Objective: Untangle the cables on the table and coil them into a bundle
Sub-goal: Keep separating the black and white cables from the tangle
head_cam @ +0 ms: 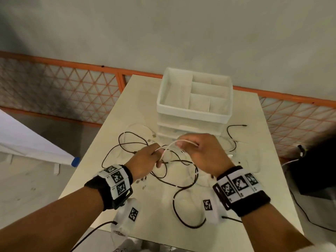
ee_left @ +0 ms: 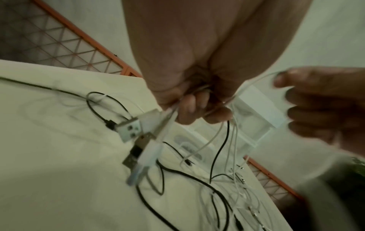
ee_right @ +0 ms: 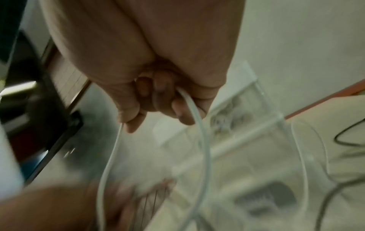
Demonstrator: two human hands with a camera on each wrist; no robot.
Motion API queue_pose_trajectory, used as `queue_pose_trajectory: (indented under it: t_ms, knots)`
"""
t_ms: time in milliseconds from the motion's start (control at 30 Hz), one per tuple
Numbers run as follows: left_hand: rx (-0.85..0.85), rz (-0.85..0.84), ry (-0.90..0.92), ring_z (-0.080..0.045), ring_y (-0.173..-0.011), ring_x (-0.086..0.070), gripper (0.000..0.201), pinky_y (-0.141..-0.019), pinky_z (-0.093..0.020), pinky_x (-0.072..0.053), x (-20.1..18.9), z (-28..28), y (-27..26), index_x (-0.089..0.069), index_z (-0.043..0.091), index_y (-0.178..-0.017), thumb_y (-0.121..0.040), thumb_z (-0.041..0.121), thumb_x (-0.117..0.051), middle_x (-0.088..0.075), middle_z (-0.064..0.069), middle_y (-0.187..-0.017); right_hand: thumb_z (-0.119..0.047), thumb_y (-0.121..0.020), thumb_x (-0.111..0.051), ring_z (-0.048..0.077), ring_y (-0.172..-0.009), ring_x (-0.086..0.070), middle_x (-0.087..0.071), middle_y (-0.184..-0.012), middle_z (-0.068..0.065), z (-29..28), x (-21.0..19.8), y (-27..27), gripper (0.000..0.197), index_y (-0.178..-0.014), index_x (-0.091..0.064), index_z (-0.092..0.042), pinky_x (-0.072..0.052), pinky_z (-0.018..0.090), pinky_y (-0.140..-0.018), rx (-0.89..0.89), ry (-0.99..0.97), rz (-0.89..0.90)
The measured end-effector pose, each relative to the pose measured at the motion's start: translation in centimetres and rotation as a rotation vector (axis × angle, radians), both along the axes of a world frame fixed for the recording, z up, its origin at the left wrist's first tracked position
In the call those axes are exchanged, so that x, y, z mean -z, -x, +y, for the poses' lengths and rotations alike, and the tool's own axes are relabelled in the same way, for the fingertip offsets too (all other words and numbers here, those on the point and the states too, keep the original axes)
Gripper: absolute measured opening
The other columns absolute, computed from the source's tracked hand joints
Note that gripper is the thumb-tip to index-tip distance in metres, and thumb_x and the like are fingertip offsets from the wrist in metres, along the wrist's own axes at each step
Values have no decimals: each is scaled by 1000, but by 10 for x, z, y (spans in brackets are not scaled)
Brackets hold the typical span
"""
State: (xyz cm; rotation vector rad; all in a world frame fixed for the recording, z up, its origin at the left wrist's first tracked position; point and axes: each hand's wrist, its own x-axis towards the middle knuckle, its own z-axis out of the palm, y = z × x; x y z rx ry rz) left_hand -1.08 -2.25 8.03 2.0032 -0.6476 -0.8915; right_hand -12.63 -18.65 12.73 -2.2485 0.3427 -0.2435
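A tangle of black cables (head_cam: 181,186) and white cables (head_cam: 138,126) lies on the pale table (head_cam: 87,179). My left hand (head_cam: 151,157) is raised above the tangle and grips a bunch of cable strands; several USB plugs (ee_left: 138,136) hang from the left hand (ee_left: 195,106). My right hand (head_cam: 192,148) is close beside it, fingers curled round a white cable (head_cam: 168,147) that arcs between both hands. In the right wrist view the right hand (ee_right: 164,104) pinches this white cable (ee_right: 199,125), which loops down and away.
A white divided organiser tray (head_cam: 194,113) stands on stacked clear drawers just behind the hands. An orange mesh railing (head_cam: 72,88) runs behind the table. Dark equipment (head_cam: 318,170) sits off the right edge. Tagged white blocks (head_cam: 132,213) lie near the front edge.
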Motion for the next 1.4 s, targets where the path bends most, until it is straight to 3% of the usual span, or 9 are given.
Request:
queue_pose_trajectory:
  t_ms: [133,267,400,567,700,900,1067,1200,1400]
  knots:
    - [13,-161,-105,-17,-61,-49,31,-56,-29,-37,2,22,-31,-54,15,-73,-101,25,-43,-59,3,-67,-28,-94,-68,-18,-86,-63,-71,-90,-26,-56,-29,9,10,-92,-75,-34,-43,-2,-74,465,-57,-192]
    - [-36,-248,-160,-23,-72,-56,29,-64,-32,-40,-8,38,-58,-58,21,-77,-101,26,-43,-59,-2,-74,-36,-95,-63,21,-104,-68,-75,-107,-1,-91,-13,25,19,-106,-76,-29,-54,39,-94,793,71,-115]
    - [-36,-139,-16,-6,-45,-39,32,-44,-19,-32,-41,26,-56,-62,13,-78,-102,26,-46,-50,6,-61,-31,-87,-73,27,-104,-62,-61,-120,7,-61,-8,22,45,-130,-63,-36,-52,45,-96,672,283,21]
    - [110,73,183,-10,-47,-34,29,-42,-19,-30,-83,-8,-36,-64,7,-87,-102,26,-48,-48,3,-60,-36,-85,-73,5,-60,-50,-57,-77,-11,23,-20,-13,38,-122,-64,-37,-52,32,-62,148,363,-57]
    - [76,298,280,-9,-43,-27,26,-39,-19,-23,-91,-10,-36,-61,4,-94,-103,21,-44,-46,0,-59,-45,-89,-70,10,-60,-60,-65,-61,-10,10,-26,-19,19,-84,-79,-29,-54,36,-60,332,340,-153]
    - [37,316,262,-11,-47,-28,25,-40,-20,-26,-81,-3,-40,-56,7,-90,-104,22,-42,-50,-1,-61,-31,-88,-75,11,-68,-67,-74,-75,-11,-12,-47,-13,7,-86,-81,-27,-59,38,-69,507,224,-313]
    - [45,369,300,-9,-47,-30,20,-41,-19,-28,-84,-8,-37,-56,3,-96,-103,18,-45,-52,-1,-61,-28,-82,-77,-6,-57,-43,-56,-89,-9,13,-42,-22,36,-116,-69,-37,-49,24,-58,141,337,-241]
    - [116,395,341,-7,-47,-35,11,-44,-19,-31,-92,-11,-37,-57,1,-102,-100,9,-49,-58,-4,-65,-16,-81,-77,-2,-66,-52,-55,-82,-13,23,-27,-36,16,-91,-77,-29,-48,30,-55,180,344,-317]
    - [96,176,258,-9,-48,-34,16,-45,-19,-30,-82,0,-54,-59,2,-98,-102,11,-46,-59,0,-63,-28,-85,-79,3,-57,-55,-67,-68,-14,-12,-64,-30,7,-79,-76,-29,-49,25,-62,463,166,-438]
